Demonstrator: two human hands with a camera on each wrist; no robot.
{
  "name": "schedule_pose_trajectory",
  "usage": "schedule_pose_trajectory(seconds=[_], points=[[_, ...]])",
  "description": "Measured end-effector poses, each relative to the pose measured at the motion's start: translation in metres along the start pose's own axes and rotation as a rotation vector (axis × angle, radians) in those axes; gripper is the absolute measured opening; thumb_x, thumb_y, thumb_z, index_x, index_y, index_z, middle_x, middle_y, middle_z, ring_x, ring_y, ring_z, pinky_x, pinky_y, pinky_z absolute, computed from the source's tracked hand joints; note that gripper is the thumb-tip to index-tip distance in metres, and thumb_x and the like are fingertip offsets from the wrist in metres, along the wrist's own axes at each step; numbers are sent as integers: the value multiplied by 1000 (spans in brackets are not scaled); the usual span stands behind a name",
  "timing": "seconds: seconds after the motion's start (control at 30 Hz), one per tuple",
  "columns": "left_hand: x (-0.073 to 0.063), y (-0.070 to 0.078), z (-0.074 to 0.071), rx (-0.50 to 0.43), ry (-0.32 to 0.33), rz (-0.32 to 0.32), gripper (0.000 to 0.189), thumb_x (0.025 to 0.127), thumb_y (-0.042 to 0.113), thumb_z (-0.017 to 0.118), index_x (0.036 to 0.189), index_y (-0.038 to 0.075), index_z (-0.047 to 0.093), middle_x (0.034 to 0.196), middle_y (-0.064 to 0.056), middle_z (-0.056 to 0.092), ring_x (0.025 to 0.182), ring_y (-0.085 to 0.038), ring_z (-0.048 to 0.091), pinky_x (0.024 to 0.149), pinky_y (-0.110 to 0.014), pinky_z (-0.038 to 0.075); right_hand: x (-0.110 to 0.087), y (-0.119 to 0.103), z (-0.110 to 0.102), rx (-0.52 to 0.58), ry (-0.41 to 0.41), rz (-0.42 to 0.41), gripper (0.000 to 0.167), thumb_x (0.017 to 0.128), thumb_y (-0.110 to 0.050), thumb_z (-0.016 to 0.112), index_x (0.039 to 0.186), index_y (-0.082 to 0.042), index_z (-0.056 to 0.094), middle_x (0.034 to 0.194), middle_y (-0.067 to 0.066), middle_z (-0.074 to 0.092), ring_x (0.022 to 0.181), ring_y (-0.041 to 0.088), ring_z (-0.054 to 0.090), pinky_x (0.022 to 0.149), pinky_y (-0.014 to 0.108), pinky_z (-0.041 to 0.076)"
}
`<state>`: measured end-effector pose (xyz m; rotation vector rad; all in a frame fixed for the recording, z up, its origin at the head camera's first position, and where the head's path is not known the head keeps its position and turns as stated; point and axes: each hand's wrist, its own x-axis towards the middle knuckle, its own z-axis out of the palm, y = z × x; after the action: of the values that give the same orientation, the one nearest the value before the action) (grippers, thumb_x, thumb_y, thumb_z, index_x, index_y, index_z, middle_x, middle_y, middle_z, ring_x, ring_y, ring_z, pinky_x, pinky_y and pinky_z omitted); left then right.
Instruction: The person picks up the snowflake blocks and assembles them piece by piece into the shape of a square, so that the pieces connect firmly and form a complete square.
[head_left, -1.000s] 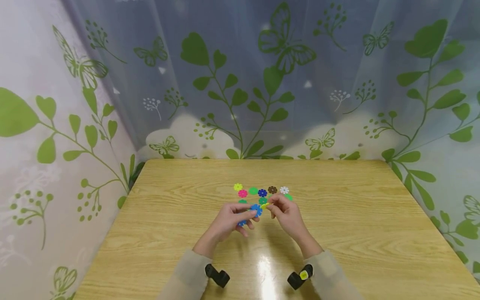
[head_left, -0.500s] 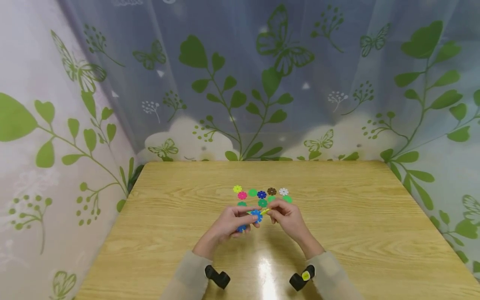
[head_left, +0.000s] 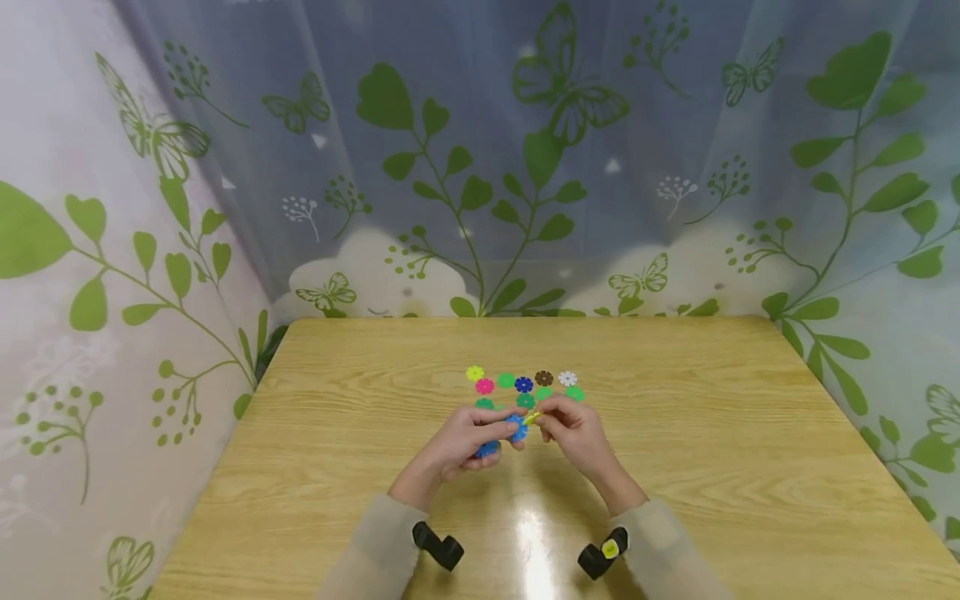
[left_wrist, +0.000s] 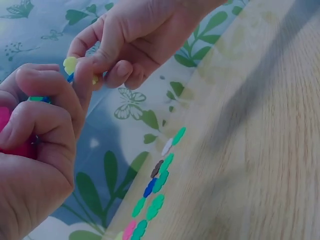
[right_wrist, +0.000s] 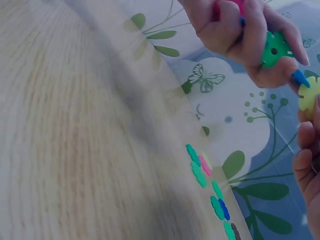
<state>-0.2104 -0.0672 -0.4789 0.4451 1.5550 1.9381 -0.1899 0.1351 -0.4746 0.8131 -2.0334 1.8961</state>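
Note:
My left hand (head_left: pixel 467 439) grips a joined group of plastic snowflake discs. In the head view, a blue disc (head_left: pixel 517 428) sticks out past its thumb and a second blue disc (head_left: pixel 486 450) shows lower, by the curled fingers. A green disc (right_wrist: pixel 276 50) and a pink disc (right_wrist: pixel 237 6) of the group appear in the right wrist view, partly hidden by fingers. Between thumb and fingers my right hand (head_left: pixel 573 427) pinches a yellow snowflake disc (head_left: pixel 532 417). Its edge meets the edge of the blue disc; how deep the slots engage cannot be told.
Several loose discs lie flat beyond the hands, among them a yellow-green disc (head_left: pixel 475 373), a brown disc (head_left: pixel 543 378) and a white disc (head_left: pixel 567 379). The wooden table (head_left: pixel 360 375) ends at a patterned curtain (head_left: pixel 480 150).
The left fingers beneath the group have curled in closer. Both hands stay together at nearly the same spot, with the yellow disc still against the blue one. The head view has shifted slightly.

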Motion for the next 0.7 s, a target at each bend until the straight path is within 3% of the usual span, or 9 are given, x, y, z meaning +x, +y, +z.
schedule_pose_trajectory(seconds=[0.17, 0.27, 0.37, 0.47, 0.7], points=[[-1, -1, 1, -47, 21, 4, 38, 91, 25, 61, 125, 6, 59, 80, -7, 66, 34, -6, 31, 28, -16, 20, -2, 4, 7, 16, 15, -61, 12, 82, 23, 52, 85, 12, 56, 71, 22, 49, 51, 29, 45, 41, 22, 42], [1, 1, 3, -81, 32, 7, 38, 91, 24, 61, 124, 5, 60, 81, -8, 66, 35, -6, 34, 27, -16, 21, 0, 2, 6, -1, 18, 6, 9, 85, 18, 53, 86, 10, 57, 71, 23, 50, 53, 30, 47, 43, 20, 42], [3, 2, 5, -99, 34, 3, 41, 92, 28, 59, 127, 7, 57, 87, -10, 67, 39, -7, 46, 28, -15, 27, 4, -2, 2, -52, 14, 92, 7, 87, 11, 55, 89, 7, 60, 69, 13, 54, 55, 33, 48, 44, 23, 43], [4, 3, 5, -89, 32, -8, 44, 94, 36, 54, 130, 9, 55, 94, -12, 67, 48, -10, 57, 31, -15, 35, 5, -4, -1, -82, 8, 119, 6, 88, 8, 57, 91, 5, 61, 72, 5, 57, 58, 37, 48, 44, 27, 44], [2, 3, 5, -65, 22, -13, 51, 95, 43, 49, 132, 8, 52, 100, -15, 66, 65, -18, 65, 40, -23, 51, 4, -3, 1, -50, 26, 146, 7, 88, 7, 58, 94, 7, 62, 78, 24, 57, 58, 33, 48, 48, 22, 45]])
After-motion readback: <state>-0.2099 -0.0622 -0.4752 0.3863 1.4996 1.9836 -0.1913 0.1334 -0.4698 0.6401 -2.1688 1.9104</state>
